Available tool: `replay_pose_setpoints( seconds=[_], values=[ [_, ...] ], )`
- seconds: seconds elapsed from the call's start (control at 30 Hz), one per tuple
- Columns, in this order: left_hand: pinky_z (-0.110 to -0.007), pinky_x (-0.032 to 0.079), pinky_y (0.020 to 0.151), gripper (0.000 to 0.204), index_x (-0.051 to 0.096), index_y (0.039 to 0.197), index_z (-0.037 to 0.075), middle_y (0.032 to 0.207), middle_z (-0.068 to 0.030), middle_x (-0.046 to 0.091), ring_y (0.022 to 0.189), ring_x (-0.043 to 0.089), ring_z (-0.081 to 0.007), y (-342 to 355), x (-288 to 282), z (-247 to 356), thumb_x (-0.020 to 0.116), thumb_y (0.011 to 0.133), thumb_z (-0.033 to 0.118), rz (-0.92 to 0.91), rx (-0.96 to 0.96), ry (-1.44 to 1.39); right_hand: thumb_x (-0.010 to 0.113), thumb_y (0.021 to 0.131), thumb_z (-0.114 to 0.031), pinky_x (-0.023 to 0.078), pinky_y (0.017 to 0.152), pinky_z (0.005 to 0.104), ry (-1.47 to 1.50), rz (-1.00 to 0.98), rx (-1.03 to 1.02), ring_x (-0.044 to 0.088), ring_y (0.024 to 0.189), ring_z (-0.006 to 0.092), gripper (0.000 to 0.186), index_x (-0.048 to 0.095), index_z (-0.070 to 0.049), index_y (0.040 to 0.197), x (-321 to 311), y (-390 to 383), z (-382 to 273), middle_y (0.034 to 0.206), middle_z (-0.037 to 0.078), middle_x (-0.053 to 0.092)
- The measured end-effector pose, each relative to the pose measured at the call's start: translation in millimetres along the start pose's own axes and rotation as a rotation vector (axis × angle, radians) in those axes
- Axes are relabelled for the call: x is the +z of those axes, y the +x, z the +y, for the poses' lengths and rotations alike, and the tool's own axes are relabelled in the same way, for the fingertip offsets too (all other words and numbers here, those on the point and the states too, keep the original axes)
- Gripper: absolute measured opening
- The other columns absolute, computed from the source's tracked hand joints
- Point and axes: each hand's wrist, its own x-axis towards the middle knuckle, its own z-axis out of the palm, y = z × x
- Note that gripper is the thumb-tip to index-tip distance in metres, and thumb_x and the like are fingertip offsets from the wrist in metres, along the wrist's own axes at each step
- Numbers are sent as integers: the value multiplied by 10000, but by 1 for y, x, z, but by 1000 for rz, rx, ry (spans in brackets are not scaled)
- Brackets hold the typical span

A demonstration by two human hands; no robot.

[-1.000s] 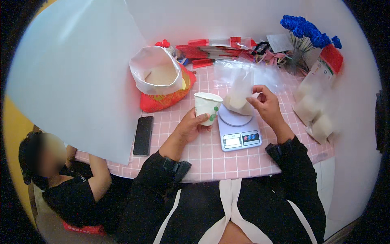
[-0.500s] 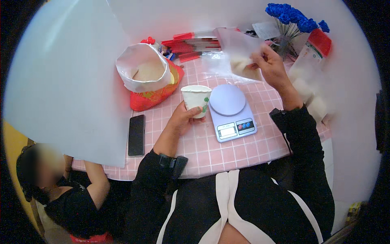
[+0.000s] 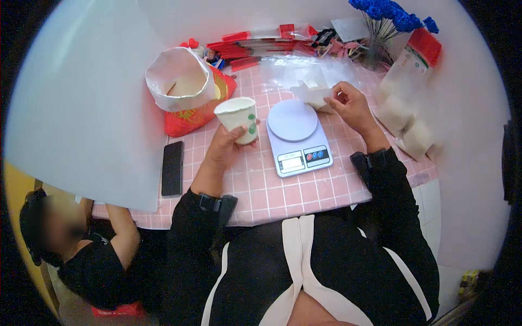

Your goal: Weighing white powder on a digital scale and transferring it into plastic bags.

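Observation:
A white paper cup with green marks is gripped in my left hand, raised left of the scale and leaning a little. Behind the scale's right side, a clear plastic bag holds some pale grains. My right hand pinches this bag at its right edge, and its mouth looks loosely open. Between my hands sits a pale lavender kitchen scale with a bare round platform; its small display is lit. Farther left stands an open red-and-white sack filled with pale grains.
A black phone lies near the table's left side. Flat clear bags and red packaging lie at the back. Filled bags stand right, below blue flowers. Another person sits beyond a white partition.
My right hand has lowered the bag of grains from mid-air to just behind the scale. The cup in my left hand now leans more. The whole view has shifted slightly.

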Motion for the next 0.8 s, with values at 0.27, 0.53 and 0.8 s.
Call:
replay_pose_setpoints(
  seconds=[0.27, 0.53, 0.8],
  values=[
    [-345, 575, 671, 592, 437, 1316, 41, 1098, -161, 632, 889, 649, -223, -20, 2, 94, 715, 855, 286, 164, 380, 34, 702, 859, -70, 377, 548, 181, 145, -76, 112, 469, 625, 17, 160, 544, -57, 840, -7, -12, -3, 741, -53, 493],
    [-334, 559, 705, 467, 583, 1170, 51, 1057, -119, 660, 867, 661, -212, 41, -58, 193, 758, 776, 230, 479, 221, 941, 694, 868, -80, 396, 551, 186, 151, -64, 70, 493, 627, 25, 143, 555, -53, 845, -8, -13, -4, 742, -48, 516],
    [-393, 526, 856, 494, 673, 1062, 32, 1064, -194, 680, 987, 657, -333, 94, -105, 185, 779, 600, 173, 211, -248, 2140, 670, 881, -65, 428, 577, 197, 157, -70, 87, 513, 656, 33, 107, 568, -41, 862, -7, -11, 5, 792, -30, 535]
  ],
)
